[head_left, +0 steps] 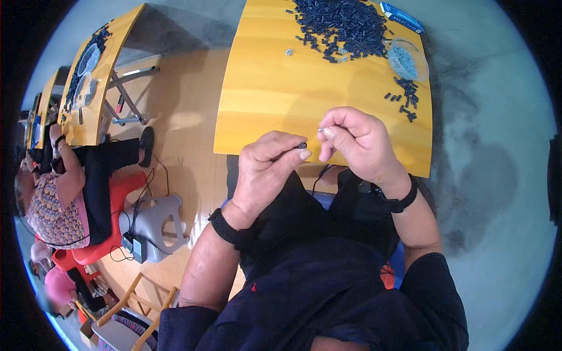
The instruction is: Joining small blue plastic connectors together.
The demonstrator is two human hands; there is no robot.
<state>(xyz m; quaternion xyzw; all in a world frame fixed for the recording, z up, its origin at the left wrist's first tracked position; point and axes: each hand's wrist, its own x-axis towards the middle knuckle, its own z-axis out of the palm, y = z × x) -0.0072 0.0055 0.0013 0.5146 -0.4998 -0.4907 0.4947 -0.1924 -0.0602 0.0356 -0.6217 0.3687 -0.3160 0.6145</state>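
My left hand (266,167) pinches a small black cylindrical piece (302,145) between thumb and forefinger, its end pointing to the right. Across a short gap, my right hand (357,143) holds a tiny pale metallic piece (321,130) at its fingertips; its exact kind is too small to make out. Both hands are over the near edge of the yellow table (263,105). Farther back lies a big heap of small black cylindrical pieces (345,26). At the right, a clear round tub (408,60) holds many small light-blue bits, and a smaller group of black pieces (407,96) lies nearer me.
A blue box (402,17) rests at the table's far right corner. Small silvery bits (289,52) lie left of the heap. To my left, a person (58,205) sits at another yellow table (96,111). A grey stool (155,225) with cables and a wooden chair (137,304) stand on the floor.
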